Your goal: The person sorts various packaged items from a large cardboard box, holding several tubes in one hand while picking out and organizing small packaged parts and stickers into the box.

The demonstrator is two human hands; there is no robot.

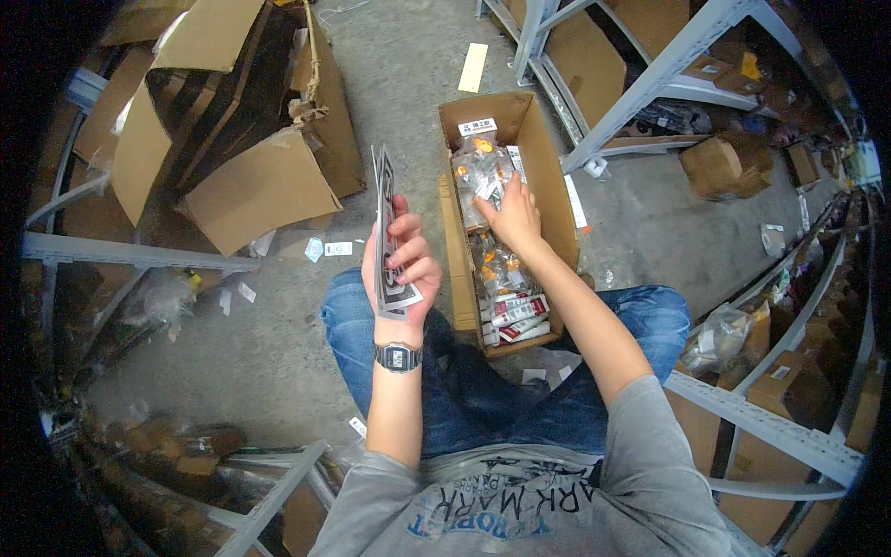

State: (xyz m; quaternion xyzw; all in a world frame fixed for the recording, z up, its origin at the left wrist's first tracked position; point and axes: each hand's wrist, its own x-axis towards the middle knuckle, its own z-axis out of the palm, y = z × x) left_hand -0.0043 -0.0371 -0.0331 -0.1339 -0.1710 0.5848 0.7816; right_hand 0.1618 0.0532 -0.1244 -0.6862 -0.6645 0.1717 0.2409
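Two hands at work: left hand [401, 263] grips a stack of flat printed cards [386, 232] edge-on, long axis running up-down in view, top end pointing away from the person – held above the floor just left of the cardboard box [549, 176]. Right hand [510, 215] is inside the box w/ fingers curled on clear plastic packets [479, 167] near its far end

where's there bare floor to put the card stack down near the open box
Bare concrete floor lies between the torn cardboard boxes and the narrow open box. The left hand holds the card stack; the right hand is inside the box, packed with clear packets. It is crowded by the metal shelving.
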